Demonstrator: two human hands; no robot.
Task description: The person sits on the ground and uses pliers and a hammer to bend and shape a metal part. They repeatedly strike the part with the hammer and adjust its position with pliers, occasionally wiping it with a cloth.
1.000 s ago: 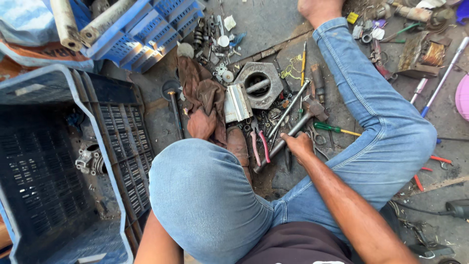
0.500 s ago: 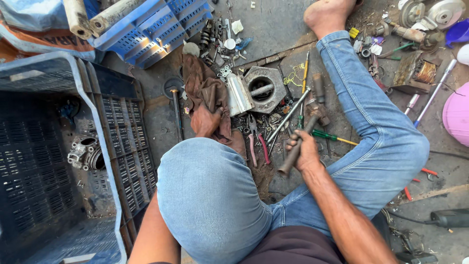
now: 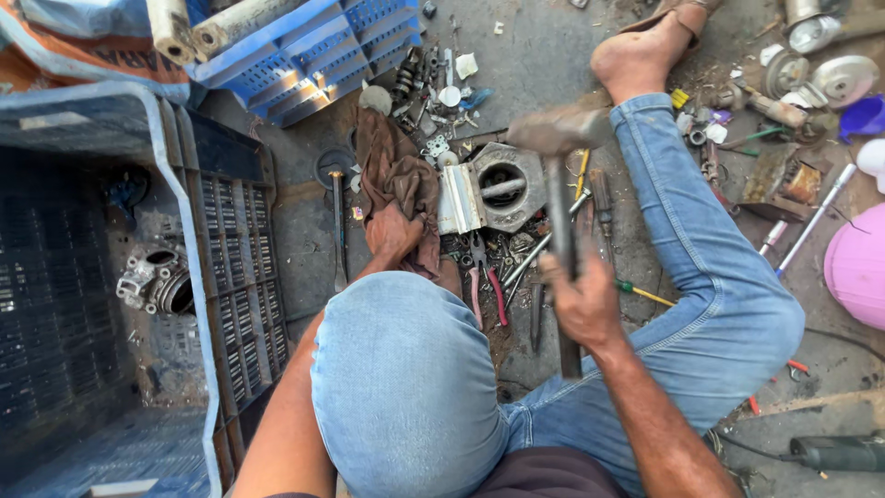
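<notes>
R hand [image 3: 583,304] grips hammer [image 3: 558,175]; L hand [image 3: 392,232] prob. clutching rag [image 3: 398,180]; dirty concrete floor [image 3: 544,55].
</notes>
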